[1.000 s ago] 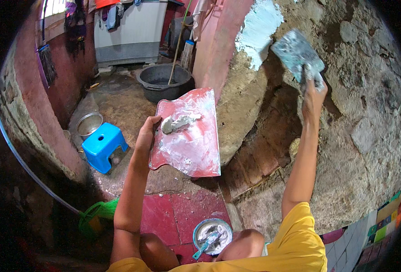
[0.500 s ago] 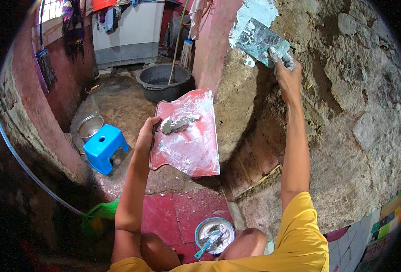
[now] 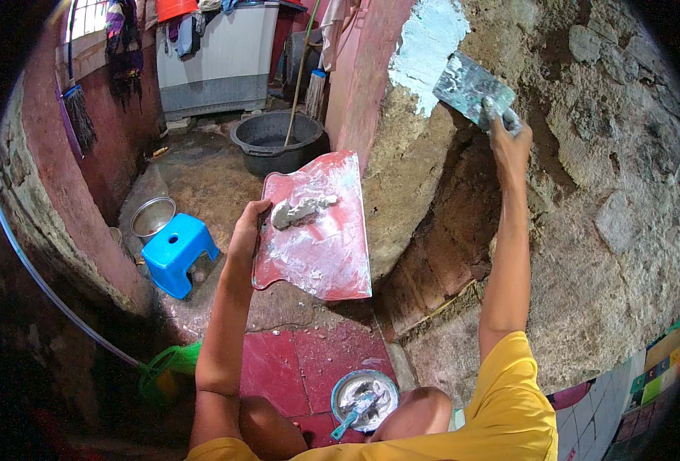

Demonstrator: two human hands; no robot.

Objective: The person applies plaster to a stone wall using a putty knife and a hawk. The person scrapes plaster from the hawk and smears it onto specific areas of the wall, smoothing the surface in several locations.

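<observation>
rough, matt wall [image 3: 578,269]; glossy plastic stool [image 3: 177,255]; smooth, paste-streaked board [image 3: 313,257]

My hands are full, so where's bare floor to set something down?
Red tiles between left forearm and paste bucket, bar crumbs; brown floor between black tub and blue stool. Crowded: stool beside metal bowl, bucket beside knee.

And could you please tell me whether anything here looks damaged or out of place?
Yes: the wall on the right looks damaged. Its surface is rough and pitted, with what look like stones exposed, unlike the pale blue patch near the top. Small crumbs also litter the red floor tiles.
</observation>
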